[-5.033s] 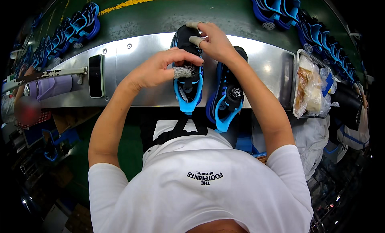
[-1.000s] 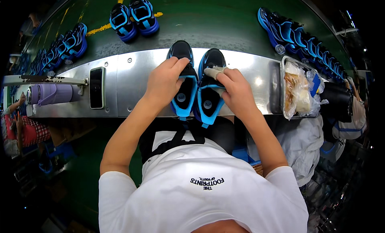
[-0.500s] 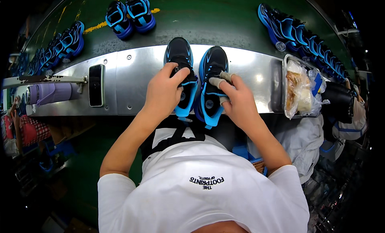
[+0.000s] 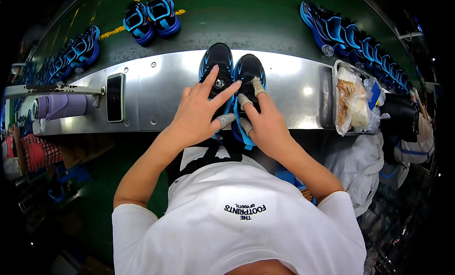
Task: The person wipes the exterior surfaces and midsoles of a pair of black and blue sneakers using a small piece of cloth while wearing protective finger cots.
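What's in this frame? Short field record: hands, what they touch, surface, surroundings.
left hand: on the left shoe, fingers spread over its top
right hand: on the right shoe, taped fingertips on its upper
shoes: black and blue pair, side by side, toes away from the person
surface: metal shelf along a green conveyor belt
on shelf: dark phone at left, tray of plastic bags at right
on belt: another pair at upper left, rows of blue shoes at right
grip: cannot tell if either hand grips
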`<state>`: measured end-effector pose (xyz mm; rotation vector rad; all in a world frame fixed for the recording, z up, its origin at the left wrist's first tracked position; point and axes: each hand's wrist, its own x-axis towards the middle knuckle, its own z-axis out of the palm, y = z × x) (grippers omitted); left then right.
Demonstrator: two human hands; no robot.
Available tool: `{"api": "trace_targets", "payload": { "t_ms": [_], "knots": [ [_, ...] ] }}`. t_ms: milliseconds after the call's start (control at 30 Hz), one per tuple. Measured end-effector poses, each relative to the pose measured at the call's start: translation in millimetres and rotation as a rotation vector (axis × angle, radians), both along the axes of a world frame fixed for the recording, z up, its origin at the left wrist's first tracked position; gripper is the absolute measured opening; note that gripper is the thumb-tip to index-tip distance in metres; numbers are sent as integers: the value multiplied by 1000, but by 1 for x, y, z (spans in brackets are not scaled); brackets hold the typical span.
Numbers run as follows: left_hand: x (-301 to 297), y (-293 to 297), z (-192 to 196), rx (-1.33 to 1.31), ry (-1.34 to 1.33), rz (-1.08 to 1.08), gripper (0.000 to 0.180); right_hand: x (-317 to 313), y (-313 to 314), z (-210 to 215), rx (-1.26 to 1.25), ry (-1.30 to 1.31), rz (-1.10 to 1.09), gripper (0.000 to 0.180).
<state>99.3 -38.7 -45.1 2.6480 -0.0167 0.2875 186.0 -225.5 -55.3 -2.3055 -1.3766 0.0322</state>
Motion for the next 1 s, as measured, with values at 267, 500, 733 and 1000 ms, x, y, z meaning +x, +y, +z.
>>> {"api": "trace_targets", "payload": {
  "t_ms": [267, 500, 733, 1000],
  "knots": [
    [27, 10, -7, -101, -155, 161, 36, 21, -1, 8, 144, 217, -13, 44],
    [19, 18, -19, -352, -22, 25, 39, 2, -3, 2, 14, -69, -16, 63],
    [17, 25, -35, -423, -89, -30, 44, 17, -10, 12, 30, 172, 73, 55],
    [32, 7, -29, -283, -159, 162, 29, 52, -8, 7, 171, 612, 26, 28]
  ]
}}
